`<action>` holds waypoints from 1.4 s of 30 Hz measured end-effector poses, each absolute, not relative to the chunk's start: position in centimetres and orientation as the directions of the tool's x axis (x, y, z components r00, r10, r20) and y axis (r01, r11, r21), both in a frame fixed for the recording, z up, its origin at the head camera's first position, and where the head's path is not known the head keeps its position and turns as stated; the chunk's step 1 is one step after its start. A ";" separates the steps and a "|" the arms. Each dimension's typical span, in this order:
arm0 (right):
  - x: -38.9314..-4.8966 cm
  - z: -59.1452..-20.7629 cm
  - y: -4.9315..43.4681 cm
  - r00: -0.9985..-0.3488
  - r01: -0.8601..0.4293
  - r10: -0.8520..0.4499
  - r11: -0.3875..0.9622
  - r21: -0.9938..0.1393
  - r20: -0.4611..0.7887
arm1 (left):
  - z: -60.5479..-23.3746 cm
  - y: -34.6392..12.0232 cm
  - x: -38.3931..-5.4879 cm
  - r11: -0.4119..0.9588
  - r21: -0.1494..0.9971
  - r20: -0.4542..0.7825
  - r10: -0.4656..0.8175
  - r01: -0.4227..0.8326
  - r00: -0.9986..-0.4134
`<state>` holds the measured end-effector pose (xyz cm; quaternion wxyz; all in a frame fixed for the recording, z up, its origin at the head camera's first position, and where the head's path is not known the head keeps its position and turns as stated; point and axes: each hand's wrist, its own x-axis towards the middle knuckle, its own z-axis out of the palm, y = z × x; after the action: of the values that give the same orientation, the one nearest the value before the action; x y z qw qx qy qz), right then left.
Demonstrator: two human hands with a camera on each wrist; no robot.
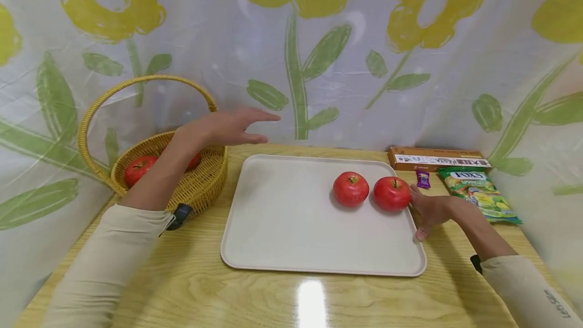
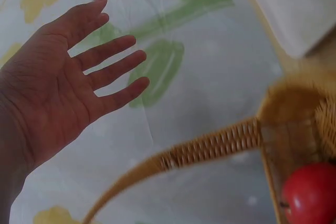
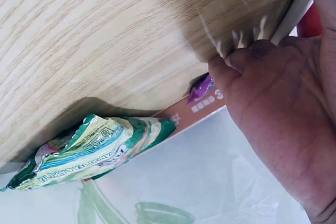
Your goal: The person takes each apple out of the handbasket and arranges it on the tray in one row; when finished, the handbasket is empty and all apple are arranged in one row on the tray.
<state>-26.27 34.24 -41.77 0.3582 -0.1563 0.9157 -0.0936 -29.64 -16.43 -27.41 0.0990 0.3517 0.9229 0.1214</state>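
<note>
My left hand [image 1: 230, 126] hangs in the air to the right of the wicker basket [image 1: 211, 186], fingers spread and nothing in them. The left wrist view also shows the palm [image 2: 63, 85] free. One red apple [image 1: 138, 168] sits in the basket; another is partly hidden behind my forearm. My right hand [image 1: 432, 210] is at the right rim of the white tray [image 1: 291, 232], thumb by the rim and fingers beside the nearer red apple [image 1: 392, 194]. Whether it touches that apple is unclear. A second red apple [image 1: 350, 189] stands just left of it on the tray.
A brown pasta box [image 1: 439, 158], a small purple-wrapped sweet [image 1: 422, 179] and a green snack bag [image 1: 478, 194] lie right of the tray on the wooden table [image 1: 255, 297]. The basket's tall handle [image 1: 150, 79] arches up at the left. A flowered curtain [image 1: 319, 75] hangs behind.
</note>
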 end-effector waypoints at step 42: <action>-26.3 -41.6 33.7 -0.686 -0.260 -0.386 0.922 -0.287 -0.617 | -33.9 -31.5 -33.0 0.973 0.126 -0.272 0.223 0.195 -0.936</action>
<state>-26.33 33.72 -41.58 0.3546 -0.1766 0.9139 -0.0885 -32.97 -31.52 -33.93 0.1435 0.1065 0.9827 0.0488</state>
